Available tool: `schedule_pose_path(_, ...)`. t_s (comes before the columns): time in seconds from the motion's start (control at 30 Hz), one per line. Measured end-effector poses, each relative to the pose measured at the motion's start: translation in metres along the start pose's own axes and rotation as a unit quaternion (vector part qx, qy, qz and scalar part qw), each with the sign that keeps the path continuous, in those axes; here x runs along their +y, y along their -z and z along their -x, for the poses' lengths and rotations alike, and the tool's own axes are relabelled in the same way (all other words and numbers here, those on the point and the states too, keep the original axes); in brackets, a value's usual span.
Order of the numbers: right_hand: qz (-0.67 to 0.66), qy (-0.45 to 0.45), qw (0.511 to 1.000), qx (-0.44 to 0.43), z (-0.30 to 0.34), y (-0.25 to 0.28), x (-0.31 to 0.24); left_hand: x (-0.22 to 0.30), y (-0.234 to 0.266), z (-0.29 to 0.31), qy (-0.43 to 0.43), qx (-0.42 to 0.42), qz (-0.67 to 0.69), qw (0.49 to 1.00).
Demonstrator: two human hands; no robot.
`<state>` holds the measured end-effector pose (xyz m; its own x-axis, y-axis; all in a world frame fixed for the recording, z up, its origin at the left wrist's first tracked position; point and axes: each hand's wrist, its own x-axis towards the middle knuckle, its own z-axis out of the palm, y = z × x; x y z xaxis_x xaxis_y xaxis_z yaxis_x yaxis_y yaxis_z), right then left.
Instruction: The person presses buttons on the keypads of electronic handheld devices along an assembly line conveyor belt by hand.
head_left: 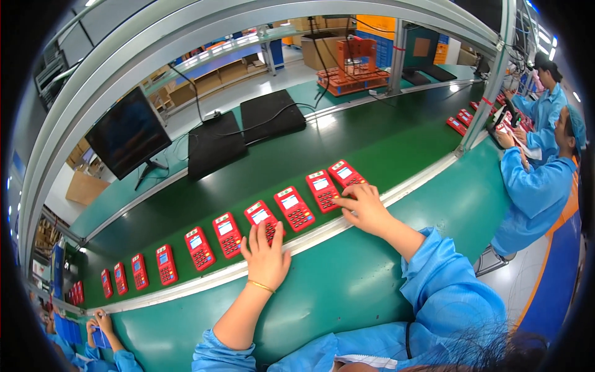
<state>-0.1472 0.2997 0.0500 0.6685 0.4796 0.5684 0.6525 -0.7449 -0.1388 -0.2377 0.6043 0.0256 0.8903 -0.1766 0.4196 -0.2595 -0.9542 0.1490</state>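
Status: mid-run, I'd say. WIP = red keypad terminals [294, 209], approx. 10 pcs in a row along the near edge of the green belt [396, 142], plus a tight cluster [77, 292] twd its left end.

L hand [268, 263]: over one terminal in the row, fingers spread on/just above its keypad, no grip visible. R hand [370, 214]: fingers loosely apart, holding nothing, at the lower keypad of the second-from-right terminal [322, 186]; rightmost terminal [343, 171] right beside. Actual key presses: can't tell.

Done: row laid out face up, screens near the hands look lit. Left: prob. the keypad step on these two at min. No visible mark splits done vs. not-done pcs, so count unk. Far-left screens too small to judge.

More red units [457, 126] nr belt's right end, by a co-worker [536, 180]; up- or downstream unclear.
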Motion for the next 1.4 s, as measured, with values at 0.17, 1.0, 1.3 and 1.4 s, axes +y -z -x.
schedule_pose_path(0.17,0.004,0.057,0.998,-0.033,-0.017,-0.024,-0.04,-0.03,0.002,0.023,0.011,-0.023,0.003,1.0)
schedule_pose_path(1.0,0.036,0.035,0.998,0.034,-0.024,-0.035,-0.066,-0.041,0.0,0.009,-0.033,0.018,-0.009,0.999)
schedule_pose_path(1.3,0.004,0.006,1.0,-0.014,-0.026,-0.046,-0.067,-0.049,-0.015,-0.02,0.018,0.009,0.033,0.999)
schedule_pose_path(1.4,0.008,0.001,1.0,-0.026,-0.025,-0.045,-0.067,-0.054,-0.017,-0.017,-0.026,0.018,-0.015,0.999)
